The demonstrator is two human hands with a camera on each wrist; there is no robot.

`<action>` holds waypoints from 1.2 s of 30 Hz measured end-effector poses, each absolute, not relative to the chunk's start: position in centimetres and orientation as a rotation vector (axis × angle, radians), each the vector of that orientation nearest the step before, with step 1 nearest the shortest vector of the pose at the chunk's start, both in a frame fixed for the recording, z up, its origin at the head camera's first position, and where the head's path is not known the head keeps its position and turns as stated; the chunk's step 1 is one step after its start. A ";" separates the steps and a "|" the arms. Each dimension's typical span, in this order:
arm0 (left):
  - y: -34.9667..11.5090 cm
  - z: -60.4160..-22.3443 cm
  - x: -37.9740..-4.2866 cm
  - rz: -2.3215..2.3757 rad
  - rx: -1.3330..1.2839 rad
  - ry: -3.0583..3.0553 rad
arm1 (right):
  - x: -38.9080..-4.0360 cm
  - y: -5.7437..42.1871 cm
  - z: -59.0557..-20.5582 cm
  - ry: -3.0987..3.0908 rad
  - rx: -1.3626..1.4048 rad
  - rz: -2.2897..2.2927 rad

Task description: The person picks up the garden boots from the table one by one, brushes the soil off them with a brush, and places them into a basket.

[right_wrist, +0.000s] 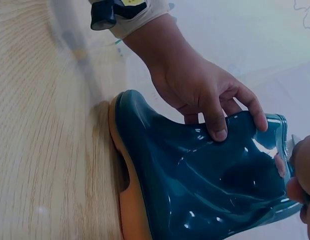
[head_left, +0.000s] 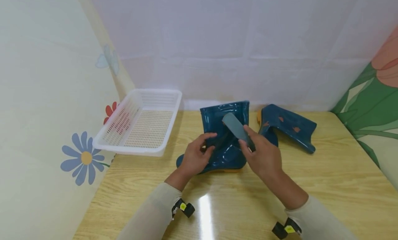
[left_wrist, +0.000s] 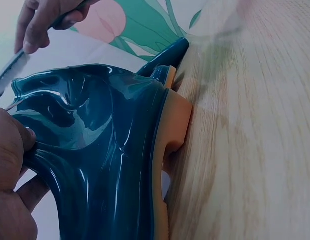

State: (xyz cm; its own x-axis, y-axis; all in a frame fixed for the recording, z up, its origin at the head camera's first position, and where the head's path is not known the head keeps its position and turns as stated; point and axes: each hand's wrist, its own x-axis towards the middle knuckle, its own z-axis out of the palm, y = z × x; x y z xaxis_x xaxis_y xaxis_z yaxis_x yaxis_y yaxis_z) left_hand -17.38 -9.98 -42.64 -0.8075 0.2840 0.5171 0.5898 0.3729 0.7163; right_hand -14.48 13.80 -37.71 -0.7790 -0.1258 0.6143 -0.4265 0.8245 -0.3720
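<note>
A glossy dark teal rain boot [head_left: 228, 160] with an orange sole stands on the table, its toe pointing left and its soft shaft creased. My left hand [head_left: 195, 155] grips the front of the shaft, thumb on the near side, as the right wrist view shows. In my right hand [head_left: 264, 157] is a grey-blue brush [head_left: 235, 126], held at its handle. Its flat head overlaps the upper shaft in the head view; a pale, bristly side of the brush [left_wrist: 13, 72] shows in the left wrist view. A brownish patch [right_wrist: 280, 165] marks the shaft near its rim.
A second teal boot [head_left: 290, 122] with reddish-brown patches lies with its shaft bent over, behind to the right. At the back left stands a white perforated basket [head_left: 158, 150]. A white cloth wall [head_left: 211, 60] borders the wooden table [head_left: 326, 184].
</note>
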 end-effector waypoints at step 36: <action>-10.1 -42.4 -17.2 -1.373 -0.784 -2.357 | -14.6 13.3 -37.8 -2.429 0.438 0.734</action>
State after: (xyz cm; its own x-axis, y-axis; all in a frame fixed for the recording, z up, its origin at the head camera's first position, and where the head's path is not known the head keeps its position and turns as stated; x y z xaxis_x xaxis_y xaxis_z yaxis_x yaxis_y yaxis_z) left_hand -17.19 -10.14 -42.36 -0.8054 0.3039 0.5089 0.5926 0.3935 0.7029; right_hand -14.56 13.35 -37.85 -0.7906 -0.1430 0.5954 -0.4489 0.7967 -0.4048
